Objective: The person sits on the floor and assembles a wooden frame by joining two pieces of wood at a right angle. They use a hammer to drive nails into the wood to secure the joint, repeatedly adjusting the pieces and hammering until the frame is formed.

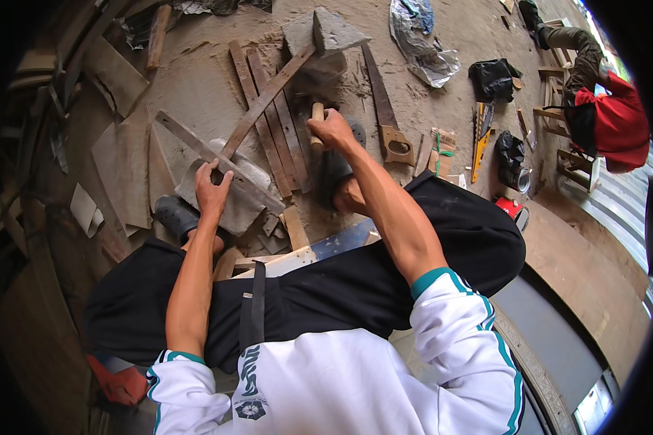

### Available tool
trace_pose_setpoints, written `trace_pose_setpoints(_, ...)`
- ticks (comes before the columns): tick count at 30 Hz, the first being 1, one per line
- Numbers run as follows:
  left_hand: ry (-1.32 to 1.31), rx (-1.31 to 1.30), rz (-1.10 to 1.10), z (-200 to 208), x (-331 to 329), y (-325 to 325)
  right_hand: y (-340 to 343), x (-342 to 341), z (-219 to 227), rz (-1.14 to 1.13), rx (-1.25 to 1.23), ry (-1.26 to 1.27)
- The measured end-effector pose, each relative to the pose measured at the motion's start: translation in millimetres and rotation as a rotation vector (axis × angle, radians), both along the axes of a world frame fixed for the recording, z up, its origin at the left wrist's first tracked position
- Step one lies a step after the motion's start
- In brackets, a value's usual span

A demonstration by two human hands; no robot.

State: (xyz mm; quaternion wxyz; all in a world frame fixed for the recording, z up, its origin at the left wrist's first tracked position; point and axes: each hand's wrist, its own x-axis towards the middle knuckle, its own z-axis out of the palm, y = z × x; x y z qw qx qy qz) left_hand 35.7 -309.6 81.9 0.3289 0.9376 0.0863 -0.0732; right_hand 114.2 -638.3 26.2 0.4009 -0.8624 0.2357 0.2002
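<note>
1. The grey stone slab (239, 212) lies between the person's feet and serves as the reference for all places here.
2. The short wooden strip (183, 133) rests slantwise across the slab, its far-left end reaching beyond the stone and its near-right end lying at the slab's right edge.
3. The left hand (214, 190) is over the slab's left part, thumb and bent forefinger gripping the strip; the remaining fingers are partly hidden.
4. The right hand (335, 130) is beyond the slab and to its right, fingers curled round a wooden handle (317, 136); what tool it belongs to cannot be told.
5. A longer strip (272, 94) runs from the slab away to the right, up to a grey block (337, 34). Loose boards (270, 148) lie just right of the slab, and a handsaw (379, 90) lies farther right.
6. The step in hand seems to be positioning the strip on the slab, with the tool held apart from it.
7. The next move probably calls for a steady left grip and for the tool to come left, toward the slab.
</note>
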Motion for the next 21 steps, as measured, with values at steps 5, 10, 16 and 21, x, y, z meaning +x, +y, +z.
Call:
trace_pose_setpoints(5, -0.025, -0.030, 0.043, -2, -6, 4, -41, 21, 21, 0.054, -0.275, -0.058)
trace_pose_setpoints(10, -0.035, -0.025, 0.017, -8, -7, 1, -116, 25, -50, -0.033, -0.390, 0.075)
trace_pose_setpoints(16, 0.024, -0.034, 0.088, -2, -9, 1, -101, 29, -62, 0.017, -0.441, 0.030)
trace_pose_setpoints(21, 0.079, -0.012, 0.135, 5, -7, -2, -102, 35, -65, 0.066, -0.515, 0.040)
